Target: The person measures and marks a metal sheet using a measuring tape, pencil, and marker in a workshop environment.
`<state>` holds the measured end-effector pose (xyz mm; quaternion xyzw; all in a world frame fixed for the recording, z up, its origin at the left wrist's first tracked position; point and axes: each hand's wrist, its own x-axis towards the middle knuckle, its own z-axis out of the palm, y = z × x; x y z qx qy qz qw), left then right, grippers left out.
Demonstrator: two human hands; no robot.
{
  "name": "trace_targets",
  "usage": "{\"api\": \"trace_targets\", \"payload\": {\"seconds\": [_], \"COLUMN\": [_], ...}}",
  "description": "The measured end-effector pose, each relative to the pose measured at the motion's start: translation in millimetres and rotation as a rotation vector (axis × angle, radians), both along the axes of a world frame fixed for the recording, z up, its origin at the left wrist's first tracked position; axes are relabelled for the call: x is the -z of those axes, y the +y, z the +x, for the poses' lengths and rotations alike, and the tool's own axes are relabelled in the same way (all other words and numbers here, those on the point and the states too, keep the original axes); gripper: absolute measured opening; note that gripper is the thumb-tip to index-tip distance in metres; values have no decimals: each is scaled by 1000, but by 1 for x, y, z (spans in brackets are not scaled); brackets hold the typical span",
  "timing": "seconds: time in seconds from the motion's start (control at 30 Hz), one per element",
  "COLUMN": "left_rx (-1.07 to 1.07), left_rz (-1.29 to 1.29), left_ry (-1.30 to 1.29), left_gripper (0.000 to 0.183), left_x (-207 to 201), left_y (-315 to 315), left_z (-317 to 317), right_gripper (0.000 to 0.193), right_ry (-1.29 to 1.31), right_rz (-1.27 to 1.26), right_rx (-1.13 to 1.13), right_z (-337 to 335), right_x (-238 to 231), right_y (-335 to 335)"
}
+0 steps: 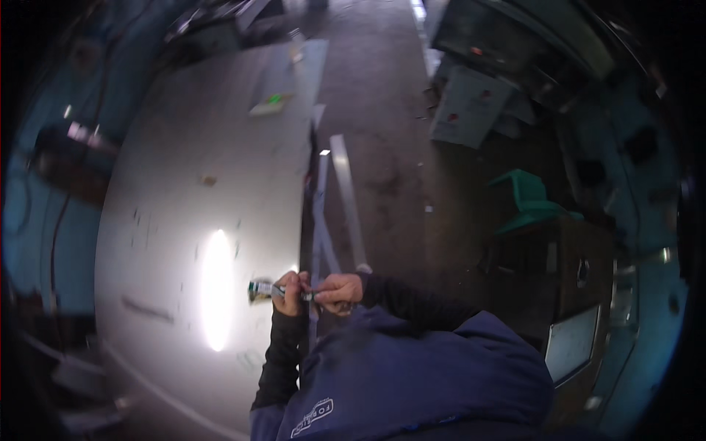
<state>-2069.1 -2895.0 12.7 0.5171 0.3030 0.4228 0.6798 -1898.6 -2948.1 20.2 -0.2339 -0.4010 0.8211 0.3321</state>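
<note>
My left hand (pixel 290 300) is closed around a slim object with a green and white end (pixel 260 288), which sticks out to the left over the pale sheet. Its exact kind is too blurred to make out. Close beside it, my right hand (pixel 340 289) has its fingers pinched together. A small green piece shows between the two hands, at the right fingertips; whether it belongs to the same object, I cannot tell. Both hands are held near the sheet's right edge, just in front of my body.
A large pale sheet-topped table (pixel 169 213) reflects a bright light strip. Long metal strips (pixel 347 195) lie beside its right edge. Rightward are a green plastic chair (pixel 526 195), a dark cabinet (pixel 581 268) and a pale panel (pixel 471 106). A small green-topped item (pixel 268 106) rests farther up the table.
</note>
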Motion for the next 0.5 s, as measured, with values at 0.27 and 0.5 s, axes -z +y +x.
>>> {"api": "trace_targets", "payload": {"seconds": [0.27, 0.5], "left_rx": [169, 30], "left_rz": [-28, -155], "left_ry": [69, 41], "left_gripper": [24, 20], "left_x": [6, 69], "left_y": [83, 156], "left_z": [166, 256], "right_gripper": [30, 24], "right_ry": [-271, -506], "right_rz": [26, -173], "right_rx": [650, 1123], "right_z": [163, 289], "right_x": [33, 79], "right_y": [-2, -25]}}
